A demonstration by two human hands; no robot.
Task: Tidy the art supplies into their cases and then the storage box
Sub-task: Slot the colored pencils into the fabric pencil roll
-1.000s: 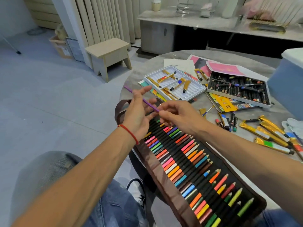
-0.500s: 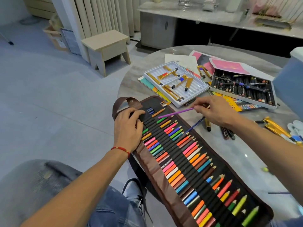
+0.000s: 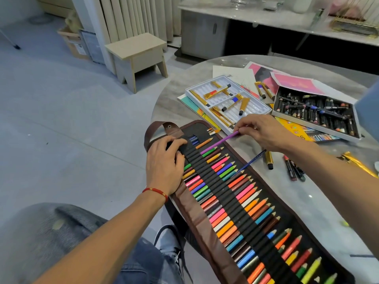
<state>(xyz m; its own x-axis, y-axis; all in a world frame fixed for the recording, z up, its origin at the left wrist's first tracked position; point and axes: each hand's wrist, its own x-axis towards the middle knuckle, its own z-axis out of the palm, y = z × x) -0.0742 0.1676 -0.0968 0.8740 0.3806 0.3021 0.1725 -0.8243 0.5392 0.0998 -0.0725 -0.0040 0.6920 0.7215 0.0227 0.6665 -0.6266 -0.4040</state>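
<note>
One purple pencil (image 3: pixel 220 142), pinched by the right hand (image 3: pixel 260 132), is being slotted into the pencil roll (image 3: pixel 235 201), which is being pressed flat-fingered by the left hand (image 3: pixel 164 165); careful aiming is being called for next.

purple pencil (image 3: pixel 220 141) | slanted, tip at roll's top slots | pencil roll (image 3: pixel 242 203) | unrolled, nearly full
</note>
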